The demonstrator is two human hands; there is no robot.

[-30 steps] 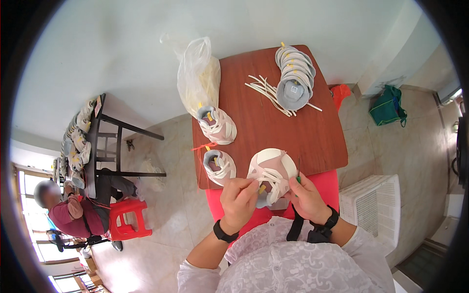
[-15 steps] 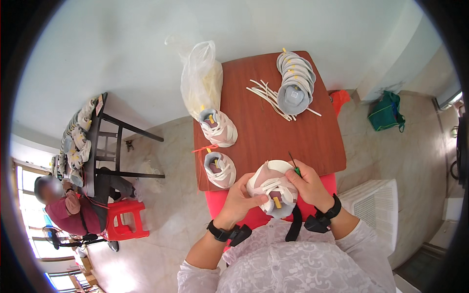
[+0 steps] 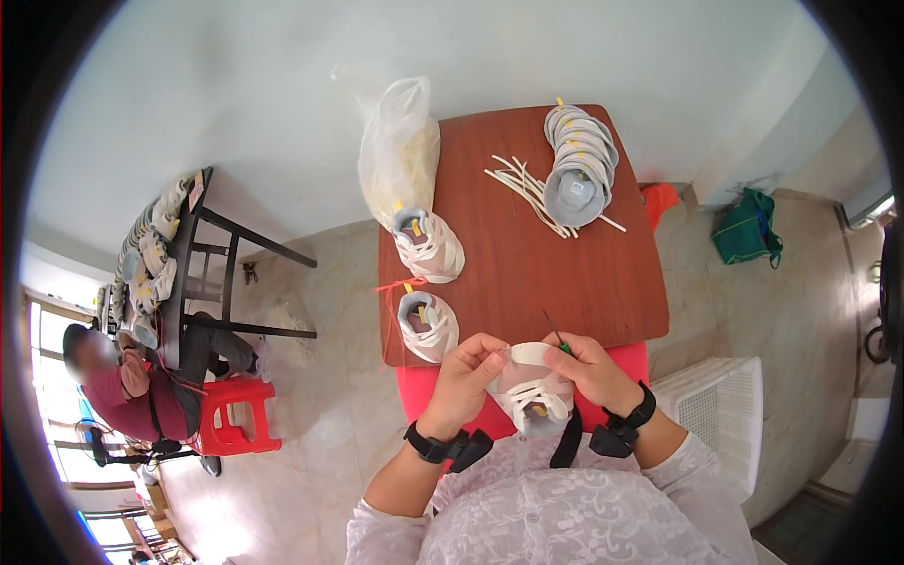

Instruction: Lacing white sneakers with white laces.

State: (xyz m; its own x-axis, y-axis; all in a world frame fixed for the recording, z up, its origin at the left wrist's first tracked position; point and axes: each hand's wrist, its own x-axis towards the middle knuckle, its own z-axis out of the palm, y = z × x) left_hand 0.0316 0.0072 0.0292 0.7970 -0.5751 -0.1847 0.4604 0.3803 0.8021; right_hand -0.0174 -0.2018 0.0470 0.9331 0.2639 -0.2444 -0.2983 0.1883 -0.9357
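Both my hands hold a pink and white shoe upper [image 3: 521, 375] with white laces, just over the table's front edge. Its toe end points to the table and its grey collar faces my body. My left hand [image 3: 463, 379] pinches the toe edge between thumb and fingers. At the other side of the toe, my right hand [image 3: 603, 379] grips the upper and also a green-handled awl-like tool [image 3: 563, 346], whose thin shaft sticks out toward the table. Two laced uppers, one farther [image 3: 430, 247] and one nearer [image 3: 428, 327], stand at the table's left edge.
On the brown table [image 3: 527, 273] lie loose white laces [image 3: 532, 196] beside a stack of uppers [image 3: 579, 165]. A clear plastic bag [image 3: 400, 151] stands at the left. A white basket [image 3: 720, 414] sits at my right. At far left a person [image 3: 141, 400] sits by another table.
The upper has tilted so its toe edge rises toward me. My left hand has shifted from its side to the toe edge; my right hand still holds the tool.
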